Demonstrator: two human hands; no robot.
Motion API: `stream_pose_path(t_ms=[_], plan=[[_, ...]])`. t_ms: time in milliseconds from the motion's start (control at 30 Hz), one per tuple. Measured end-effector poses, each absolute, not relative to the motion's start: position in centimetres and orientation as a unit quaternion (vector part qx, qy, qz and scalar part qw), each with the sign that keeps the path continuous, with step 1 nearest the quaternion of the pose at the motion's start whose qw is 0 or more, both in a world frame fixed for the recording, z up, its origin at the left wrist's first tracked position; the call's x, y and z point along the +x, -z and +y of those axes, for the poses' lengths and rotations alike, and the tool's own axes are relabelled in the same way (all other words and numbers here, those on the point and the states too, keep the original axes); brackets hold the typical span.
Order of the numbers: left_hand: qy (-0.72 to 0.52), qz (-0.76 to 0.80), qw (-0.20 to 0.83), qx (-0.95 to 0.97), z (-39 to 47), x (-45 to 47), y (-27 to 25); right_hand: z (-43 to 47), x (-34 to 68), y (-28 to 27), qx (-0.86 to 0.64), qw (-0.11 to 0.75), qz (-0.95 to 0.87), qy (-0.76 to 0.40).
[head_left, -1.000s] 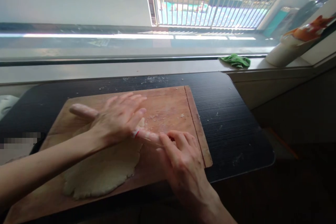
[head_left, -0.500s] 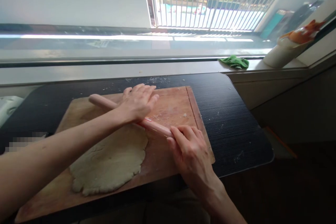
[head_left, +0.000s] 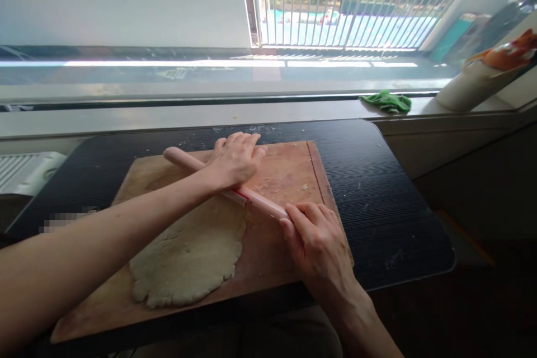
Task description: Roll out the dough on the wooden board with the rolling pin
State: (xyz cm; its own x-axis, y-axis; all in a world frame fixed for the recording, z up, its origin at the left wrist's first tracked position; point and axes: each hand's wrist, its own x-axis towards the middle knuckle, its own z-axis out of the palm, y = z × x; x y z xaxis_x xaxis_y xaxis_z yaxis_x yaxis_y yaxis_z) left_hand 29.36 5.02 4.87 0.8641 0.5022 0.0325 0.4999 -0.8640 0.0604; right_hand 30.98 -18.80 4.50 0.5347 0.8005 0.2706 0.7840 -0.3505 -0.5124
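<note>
A pale pinkish rolling pin [head_left: 264, 204] lies slanted across the far part of a sheet of flattened dough [head_left: 188, 257]. My left hand [head_left: 237, 159] rests palm down over the pin's middle, its fingers stretched out past it toward the window. My right hand [head_left: 316, 238] is closed around the pin's near right end. Ragged edges run along the dough's near side, and my left forearm hides part of its left side. Under all of this is a wooden board [head_left: 268, 251] with a grooved strip on its right.
The board sits on a black table [head_left: 373, 212] with flour specks and rounded corners. Behind it, the windowsill holds a green cloth [head_left: 388, 102] and a pale container [head_left: 470, 86] with an orange figure. A white slatted unit [head_left: 31, 173] stands at the left.
The view has swung a little, so everything sits further right. The rolling pin has turned slightly, its red-edged label showing differently, while both hands stay on it.
</note>
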Motion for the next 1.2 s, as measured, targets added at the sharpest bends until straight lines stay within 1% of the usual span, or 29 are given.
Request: stream_pose_path(t_ms=[67, 300, 400, 533, 633, 733, 867, 967, 1067, 1200], plan=[[-0.027, 0.255, 0.018, 0.967, 4.8, 28.9, -4.9, -19.0, 30.5, -4.5, -0.82, 0.309, -0.481, -0.019], [-0.033, 0.237, -0.007, 0.971, 3.3, 21.2, -4.7, -19.8, 28.3, -4.1, -0.781, 0.326, -0.529, -0.058], [-0.023, 0.249, 0.01, 0.968, 3.7, 22.8, -4.7, -19.7, 28.8, -4.1, -0.794, 0.31, -0.52, -0.052], [-0.004, 0.295, 0.052, 0.954, 4.4, 28.3, -5.0, -19.3, 29.9, -4.5, -0.826, 0.271, -0.493, -0.017], [-0.056, 0.297, 0.051, 0.952, 4.2, 29.0, -5.1, -19.1, 29.6, -4.9, -0.836, 0.252, -0.486, -0.012], [-0.121, 0.288, 0.03, 0.95, 3.5, 24.1, -4.4, -19.1, 27.7, -4.9, -0.825, 0.253, -0.504, -0.027], [-0.175, 0.237, 0.007, 0.956, 1.8, 12.6, -2.9, -19.4, 24.6, -4.8, -0.791, 0.256, -0.554, -0.035], [-0.191, 0.255, -0.004, 0.948, 0.5, 5.8, -1.7, -18.7, 23.8, -5.1, -0.779, 0.251, -0.574, -0.029], [-0.228, 0.286, -0.015, 0.931, 0.3, 3.3, -1.0, -15.1, 24.7, -5.8, -0.778, 0.239, -0.581, -0.012], [-0.251, 0.307, -0.019, 0.918, 0.8, 4.5, -1.3, -7.2, 26.4, -6.3, -0.787, 0.236, -0.569, 0.03]])
